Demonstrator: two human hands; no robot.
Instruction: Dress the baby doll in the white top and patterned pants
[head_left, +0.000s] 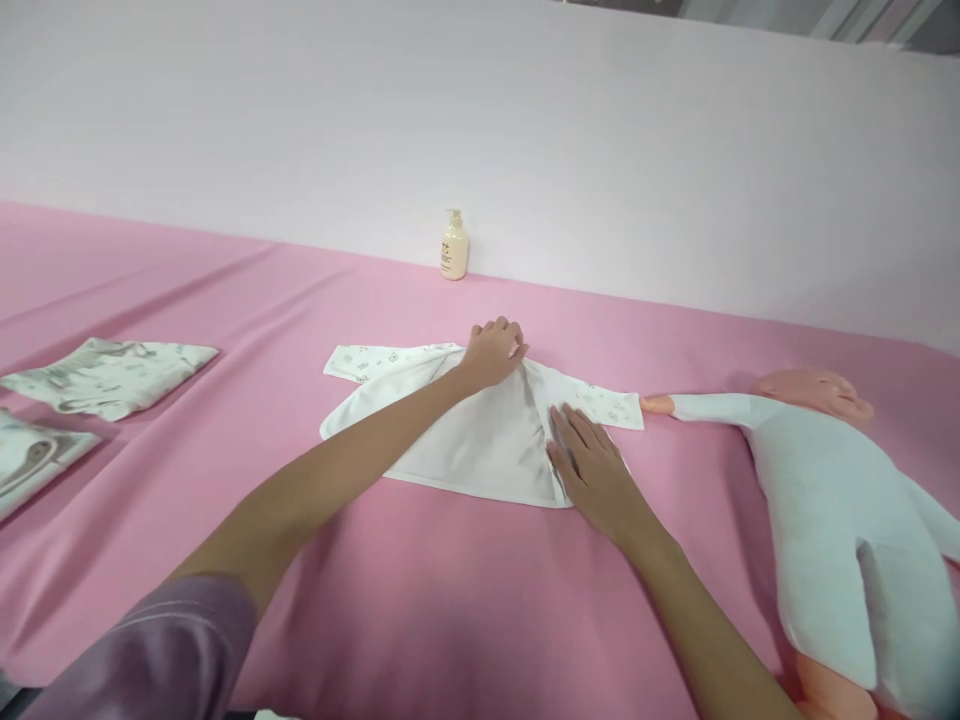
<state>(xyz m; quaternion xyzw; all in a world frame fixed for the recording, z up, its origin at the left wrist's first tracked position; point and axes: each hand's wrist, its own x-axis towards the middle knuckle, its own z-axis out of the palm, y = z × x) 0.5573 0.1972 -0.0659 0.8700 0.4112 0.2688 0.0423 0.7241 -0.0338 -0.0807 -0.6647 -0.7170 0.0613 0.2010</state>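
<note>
A small white baby shirt [480, 455] with a faint print on its sleeves lies spread out, its front open and the plain inside showing. At the neckline my left hand [495, 350] has its fingers curled and closed on the cloth; the fingertips are partly hidden. Lower down, my right hand [596, 475] rests flat on the front edge at the right, fingers stretched out and holding nothing. The right sleeve's cuff nearly meets the hand of a baby doll [832, 500] in a pale white suit.
Pink cloth [450, 590] with some creases covers the table. A cream pump bottle [454, 248] stands at the back against the white wall [480, 120]. To the left lie a folded printed garment [112, 375] and another folded printed piece [37, 455].
</note>
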